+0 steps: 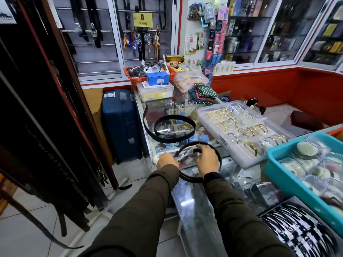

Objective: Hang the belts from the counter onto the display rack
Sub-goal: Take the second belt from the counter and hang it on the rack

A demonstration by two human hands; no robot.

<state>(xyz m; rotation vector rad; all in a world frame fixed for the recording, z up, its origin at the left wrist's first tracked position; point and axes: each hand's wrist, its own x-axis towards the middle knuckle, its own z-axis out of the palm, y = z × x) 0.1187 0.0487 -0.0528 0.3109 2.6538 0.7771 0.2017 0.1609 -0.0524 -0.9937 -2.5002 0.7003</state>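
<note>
Belts hang in a dark row on the display rack point(46, 127) at the left. A glass counter point(194, 204) runs ahead, with a blue suitcase point(121, 125) beside it. One coiled black belt point(174, 129) lies further along the glass. A nearer coiled belt point(219, 158) lies under both hands: the left hand point(168, 161) grips its buckle end, the right hand point(207, 158) rests curled over the loop.

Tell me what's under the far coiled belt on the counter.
The far belt lies on the glass counter. Through the glass inside its loop show a basket and packaged goods, too blurred to name. Directly beneath the strap is hidden.
</note>
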